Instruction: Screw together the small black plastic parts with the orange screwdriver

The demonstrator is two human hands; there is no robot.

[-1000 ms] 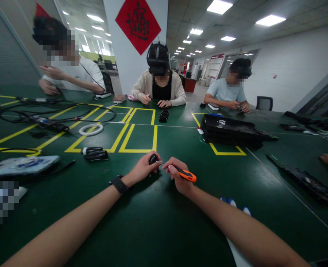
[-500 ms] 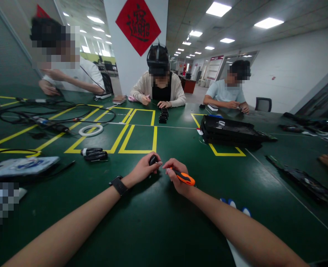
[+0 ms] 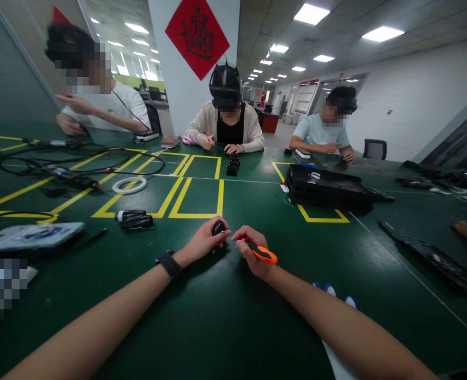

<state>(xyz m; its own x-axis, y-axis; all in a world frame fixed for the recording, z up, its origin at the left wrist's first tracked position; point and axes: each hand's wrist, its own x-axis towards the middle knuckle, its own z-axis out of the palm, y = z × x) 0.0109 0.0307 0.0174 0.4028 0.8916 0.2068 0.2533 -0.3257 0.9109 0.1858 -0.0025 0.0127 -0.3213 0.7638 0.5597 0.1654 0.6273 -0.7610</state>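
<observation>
My left hand [image 3: 205, 240] is closed around a small rounded black object [image 3: 218, 228], mostly hidden by the fingers, so I cannot tell its kind. Facing it, my right hand [image 3: 251, 247] grips an orange and black screwdriver [image 3: 265, 255] by the handle. The screwdriver's tip end points left toward the fingertips of my left hand, where something thin and metallic shows, too small to make out. A narrow gap lies between the two hands, both low over the green table [image 3: 217, 327].
Black-handled tools [image 3: 134, 219] and a white ring [image 3: 129, 184] lie to the left, with tangled black cables [image 3: 75, 169] beyond. Stacked black casings [image 3: 328, 184] stand at right, near a long circuit board [image 3: 431, 253]. A co-worker [image 3: 227, 121] sits opposite, two others at the sides.
My hands and the screwdriver stay almost in place. The co-worker at far left has shifted the head and raised hand slightly.
</observation>
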